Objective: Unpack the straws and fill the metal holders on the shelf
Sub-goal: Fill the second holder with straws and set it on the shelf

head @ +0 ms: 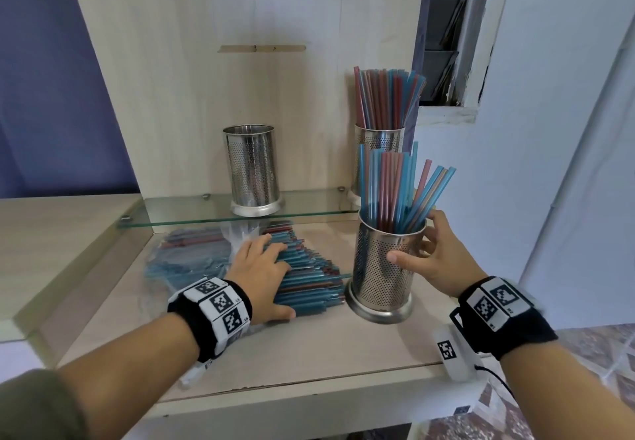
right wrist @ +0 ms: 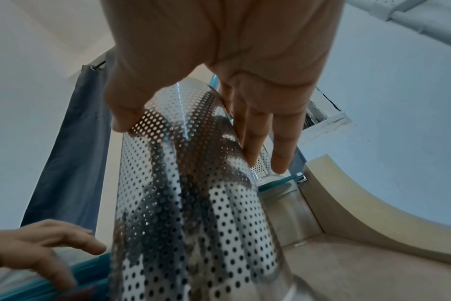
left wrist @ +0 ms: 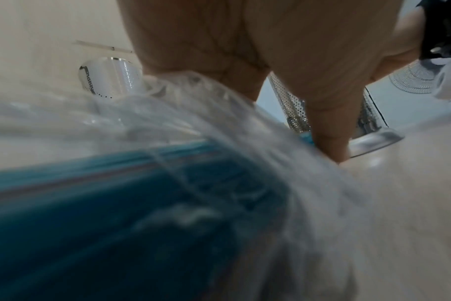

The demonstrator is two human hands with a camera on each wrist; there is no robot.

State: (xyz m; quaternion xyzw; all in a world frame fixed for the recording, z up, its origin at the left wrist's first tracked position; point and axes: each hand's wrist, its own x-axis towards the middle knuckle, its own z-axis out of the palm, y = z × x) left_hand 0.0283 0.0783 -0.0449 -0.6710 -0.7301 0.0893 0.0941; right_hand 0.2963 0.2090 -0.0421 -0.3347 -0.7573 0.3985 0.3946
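The back holder (head: 379, 139) on the glass shelf (head: 309, 213) is full; the empty holder (head: 252, 168) to its left waits. The right hand (head: 443, 257) wraps round the near holder (head: 383, 274), partly full, down on the wood (head: 309, 350). The left hand (head: 261, 268) lies spread on loose straws (head: 309, 286), close under the shelf's glass edge.

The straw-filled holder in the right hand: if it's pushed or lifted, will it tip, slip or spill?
Probably stable: the front holder has a wide flared base. Its smooth steel wall may slip in the right hand. The loose straws lean outward, so tilting would likely shift them.
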